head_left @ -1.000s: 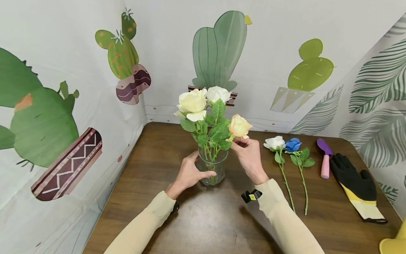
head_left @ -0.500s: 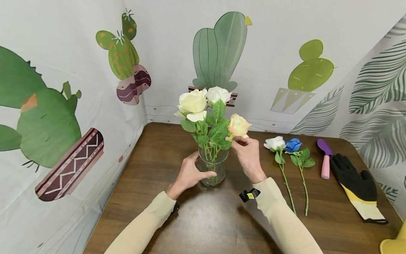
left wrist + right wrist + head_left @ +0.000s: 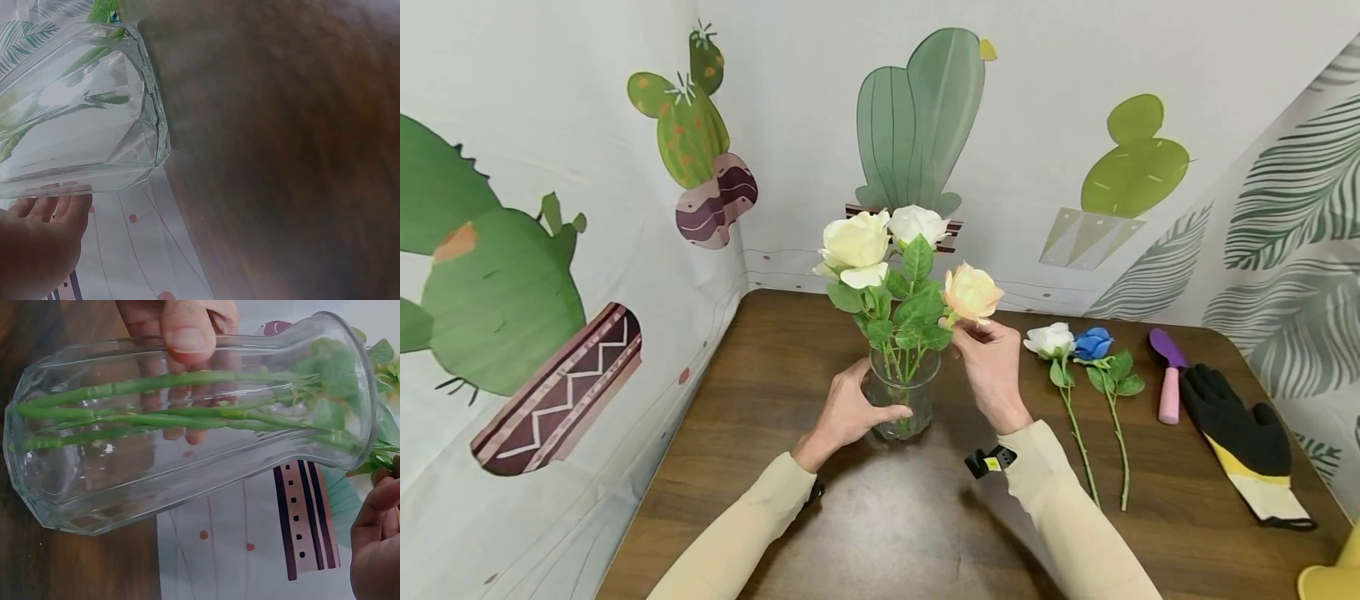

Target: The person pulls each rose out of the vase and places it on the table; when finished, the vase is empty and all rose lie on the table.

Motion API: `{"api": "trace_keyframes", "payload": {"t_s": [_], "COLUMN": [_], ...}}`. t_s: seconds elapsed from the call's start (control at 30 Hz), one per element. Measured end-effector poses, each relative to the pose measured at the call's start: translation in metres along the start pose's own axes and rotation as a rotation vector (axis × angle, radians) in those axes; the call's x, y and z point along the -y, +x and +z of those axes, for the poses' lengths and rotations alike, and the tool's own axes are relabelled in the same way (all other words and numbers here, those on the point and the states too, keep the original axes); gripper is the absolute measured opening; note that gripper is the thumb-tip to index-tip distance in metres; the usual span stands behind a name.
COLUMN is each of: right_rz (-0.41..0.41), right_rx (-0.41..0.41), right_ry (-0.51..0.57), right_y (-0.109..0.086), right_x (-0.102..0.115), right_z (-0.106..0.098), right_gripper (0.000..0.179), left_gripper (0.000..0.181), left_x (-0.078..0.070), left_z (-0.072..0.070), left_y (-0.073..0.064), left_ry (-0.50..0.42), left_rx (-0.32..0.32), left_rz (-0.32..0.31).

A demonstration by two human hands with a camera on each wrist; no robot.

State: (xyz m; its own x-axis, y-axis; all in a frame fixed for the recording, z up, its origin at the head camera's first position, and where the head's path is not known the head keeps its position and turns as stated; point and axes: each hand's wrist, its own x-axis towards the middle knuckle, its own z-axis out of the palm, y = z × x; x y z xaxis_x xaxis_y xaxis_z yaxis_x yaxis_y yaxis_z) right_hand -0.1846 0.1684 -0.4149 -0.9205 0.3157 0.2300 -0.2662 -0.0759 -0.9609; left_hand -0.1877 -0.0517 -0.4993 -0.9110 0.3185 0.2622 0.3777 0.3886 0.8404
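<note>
A clear glass vase [image 3: 919, 408] with a faceted body stands upright on the table, steadied by my left hand [image 3: 846, 407]. That hand's thumb lies across the front of the glass, and its fingers show behind the glass in the right wrist view. Inside are several green stems [image 3: 169, 419]. A cream rose [image 3: 854, 243] and a white rose [image 3: 919, 225] rise above the rim. With fingertips just under the bloom, my right hand [image 3: 991, 368] pinches a peach rose [image 3: 972, 293], which leans right over the rim. The exact pinch point is partly hidden.
Right of the vase, another white rose [image 3: 1050, 339] and a blue rose [image 3: 1092, 342] lie on the brown table [image 3: 880, 533]. Beyond them are a purple trowel with a pink handle [image 3: 1169, 396] and a black glove [image 3: 1236, 425]. A yellow object [image 3: 1330, 579] shows at the right edge.
The peach rose has shifted slightly right and up, with my right hand along with it. My left hand and the vase stay in place.
</note>
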Motion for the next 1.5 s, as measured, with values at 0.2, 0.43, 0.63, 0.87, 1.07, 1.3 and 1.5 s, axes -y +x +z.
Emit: {"api": "trace_keyframes", "payload": {"t_s": [0.2,0.43,0.63,0.87,1.07,1.3,1.5], "right_rz": [-0.033,-0.073,-0.108,-0.16,-0.19,-0.246,-0.315], "right_rx": [-0.02,-0.059,-0.096,-0.119,-0.136,-0.151,-0.181], "right_ry": [0.023,0.043,0.089,0.122,0.173,0.269,0.406], "right_y": [0.0,0.0,0.002,0.003,0.005,0.008,0.011], "right_x": [0.008,0.021,0.032,0.045,0.06,0.074,0.086], "right_z": [0.0,-0.001,-0.003,-0.008,-0.012,-0.016,-0.023], "right_gripper": [0.027,0.028,0.019,0.021,0.022,0.02,0.013], "left_gripper": [0.088,0.089,0.087,0.086,0.087,0.087,0.086], "left_x": [0.0,-0.002,-0.001,-0.001,0.0,0.001,0.0], "left_z": [0.0,0.0,0.001,0.001,0.001,0.002,0.002], "left_y": [0.0,0.0,0.0,0.0,0.0,0.002,0.001], "left_ry": [0.009,0.005,0.005,0.006,-0.004,0.013,0.017], "left_rx": [-0.008,-0.008,-0.012,-0.009,-0.004,-0.016,-0.017], "left_rz": [0.0,-0.007,0.001,0.003,-0.007,0.014,0.008]}}
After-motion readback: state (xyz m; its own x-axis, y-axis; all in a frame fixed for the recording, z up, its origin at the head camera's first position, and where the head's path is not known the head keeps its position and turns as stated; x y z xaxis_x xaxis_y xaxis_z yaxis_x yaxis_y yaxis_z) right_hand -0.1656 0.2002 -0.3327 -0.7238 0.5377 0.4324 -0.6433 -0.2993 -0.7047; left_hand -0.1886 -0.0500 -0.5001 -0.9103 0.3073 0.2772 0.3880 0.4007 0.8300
